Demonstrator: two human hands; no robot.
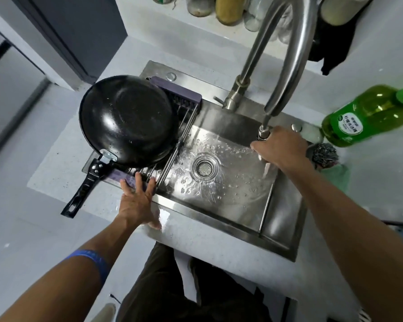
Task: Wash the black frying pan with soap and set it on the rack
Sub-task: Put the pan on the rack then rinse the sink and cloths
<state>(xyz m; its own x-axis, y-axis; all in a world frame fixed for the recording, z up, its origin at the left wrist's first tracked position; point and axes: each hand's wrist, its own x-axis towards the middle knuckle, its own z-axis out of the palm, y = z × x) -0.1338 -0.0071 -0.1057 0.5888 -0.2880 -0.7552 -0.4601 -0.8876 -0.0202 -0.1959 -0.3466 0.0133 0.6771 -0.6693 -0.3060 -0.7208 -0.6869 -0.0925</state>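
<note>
Head camera looks down on a pale speckled counter (56,173) with a stainless steel sink (230,205) set into it. At the left, the black round frying pan (128,119) lies upside down on the purple-ended wire drying rack (179,126) that spans the sink's left side, its black handle (82,191) jutting out over the counter. Just right of the handle, the left hand (137,201) rests with fingers spread flat on the rack's near purple end and the sink rim, holding nothing. A curved steel tap (286,66) arches over the basin and pours water around the round drain (205,168). Under its spout the right hand (282,147) sits in the stream, fingers loosely bent, empty as far as shows. Further right stand a steel wool scrubber (323,153) and a green dish soap bottle (368,115).
</note>
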